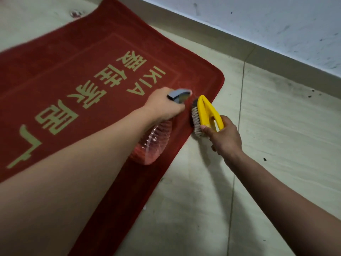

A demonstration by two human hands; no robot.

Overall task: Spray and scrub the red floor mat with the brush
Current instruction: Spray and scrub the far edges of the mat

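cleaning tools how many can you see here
2. A clear plastic spray bottle with grey trigger, gripped by the left hand over the red floor mat; a yellow plastic scrub brush, held by the right hand at the mat's edge. None looks hidden.

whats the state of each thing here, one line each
red mat, flat on the floor, text side up
spray bottle, gripped by left hand, nozzle aimed at the mat's corner
brush, held by right hand, bristles at the mat's edge
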